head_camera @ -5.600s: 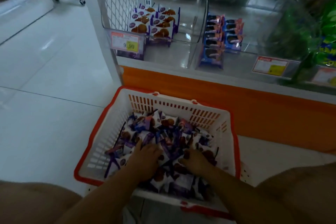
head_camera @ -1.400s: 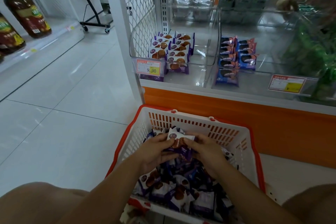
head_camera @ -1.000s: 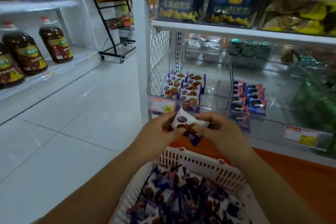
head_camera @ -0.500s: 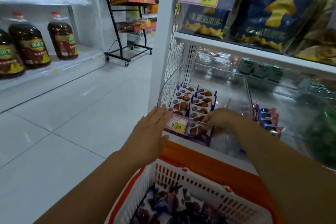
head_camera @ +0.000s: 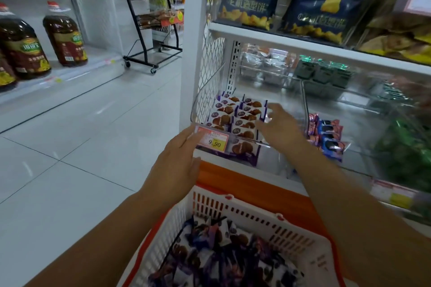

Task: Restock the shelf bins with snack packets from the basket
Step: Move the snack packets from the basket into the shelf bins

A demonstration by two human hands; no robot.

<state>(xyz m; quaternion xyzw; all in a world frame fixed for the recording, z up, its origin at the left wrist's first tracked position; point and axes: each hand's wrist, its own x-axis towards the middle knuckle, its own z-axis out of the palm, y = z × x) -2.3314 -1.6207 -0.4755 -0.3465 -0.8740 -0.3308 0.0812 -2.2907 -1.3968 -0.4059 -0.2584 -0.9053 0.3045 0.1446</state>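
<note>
Snack packets [head_camera: 235, 116] behind "9,90" price tag [head_camera: 213, 140]

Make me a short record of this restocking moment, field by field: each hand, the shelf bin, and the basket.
Left hand: open, fingertips at the white-and-yellow price tag on the bin front
Right hand: open, fingers spread over the bin, holding nothing
Bin: clear plastic shelf bin, purple-and-white cookie packets in rows at its left, right part bare
Basket: white plastic basket with an orange rim below the shelf, loose packets piled inside
</note>
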